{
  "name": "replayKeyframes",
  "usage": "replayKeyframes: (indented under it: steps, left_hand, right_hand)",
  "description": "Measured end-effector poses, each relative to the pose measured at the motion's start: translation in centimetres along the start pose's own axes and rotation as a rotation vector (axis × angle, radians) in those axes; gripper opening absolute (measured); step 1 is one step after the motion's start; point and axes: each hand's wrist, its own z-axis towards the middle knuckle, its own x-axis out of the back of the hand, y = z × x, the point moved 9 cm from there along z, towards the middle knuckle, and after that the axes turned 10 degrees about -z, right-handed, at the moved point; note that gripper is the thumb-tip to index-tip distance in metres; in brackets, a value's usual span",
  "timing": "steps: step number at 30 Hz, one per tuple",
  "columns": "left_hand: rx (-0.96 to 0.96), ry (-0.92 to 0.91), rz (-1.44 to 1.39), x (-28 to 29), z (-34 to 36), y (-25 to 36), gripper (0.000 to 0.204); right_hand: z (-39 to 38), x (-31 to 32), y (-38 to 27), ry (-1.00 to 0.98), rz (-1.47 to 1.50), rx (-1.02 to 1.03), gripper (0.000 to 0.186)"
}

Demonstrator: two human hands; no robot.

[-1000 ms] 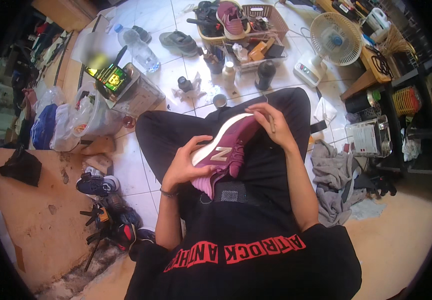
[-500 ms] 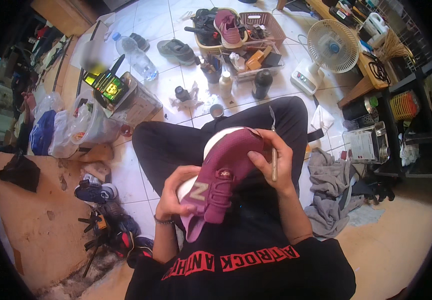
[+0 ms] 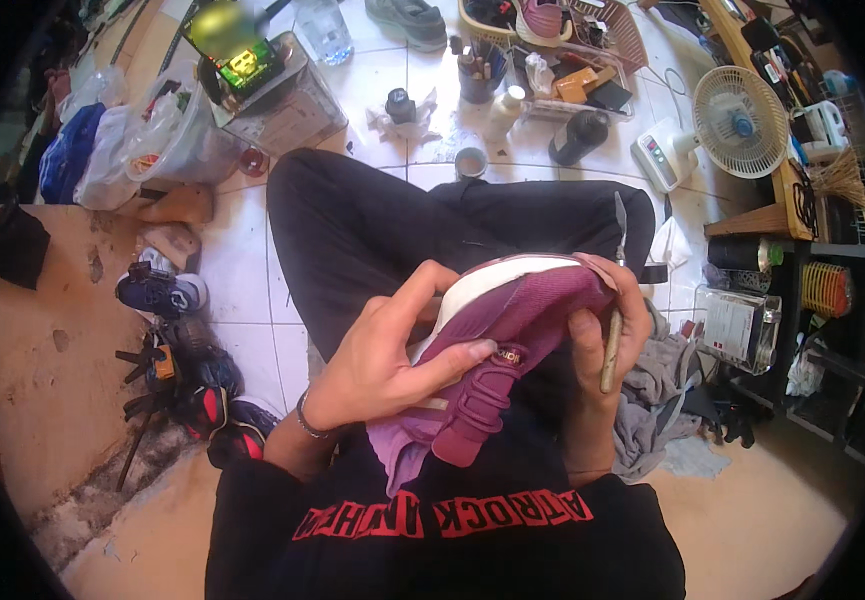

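A maroon sneaker (image 3: 542,310) with a white sole lies tilted across my lap, its toe to the right and its heel to the lower left. My left hand (image 3: 387,350) grips its middle, thumb across the upper by the tongue and fingers over the sole edge. The toe is held in my right hand (image 3: 624,325), with the thumb against the upper. That same hand also keeps a slim hand tool (image 3: 609,352) with a worn wooden handle and a thin metal blade pointing away from me. The sole's underside is hidden.
Ahead on the tiles stand a small cup (image 3: 470,162), a dark bottle (image 3: 579,137), a brush holder (image 3: 480,72) and a basket holding another maroon shoe (image 3: 542,20). A white fan (image 3: 740,122) is at right. Shoes (image 3: 162,288) lie left; grey cloth (image 3: 657,390) lies right.
My left hand has slid from the heel up to the middle of the sneaker. The shoe has shifted right and turned, toe now further right. The view has tilted lower.
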Motion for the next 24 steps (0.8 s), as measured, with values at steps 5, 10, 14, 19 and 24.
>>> replayKeyframes:
  steps: [5,10,14,19,24]
  left_hand:
    - [-0.099,0.010,0.100,0.5,0.2,0.6,0.045]
    - [-0.223,-0.003,-0.054,1.0,1.1,2.0,0.048]
    - [-0.096,-0.013,-0.013,1.1,1.9,1.7,0.037]
    - [-0.161,0.041,0.068,1.3,2.1,2.7,0.029]
    - [-0.205,0.060,0.082,1.4,2.2,2.8,0.028]
  right_hand:
    - [-0.1,0.3,0.2,0.068,-0.029,-0.006,0.051]
    - [-0.1,0.3,0.1,0.101,-0.080,0.008,0.055]
    - [-0.2,0.2,0.2,0.136,-0.129,-0.016,0.058]
    - [-0.3,0.0,0.3,0.137,-0.123,-0.028,0.059]
    - [-0.2,0.0,0.4,0.139,-0.125,-0.025,0.058]
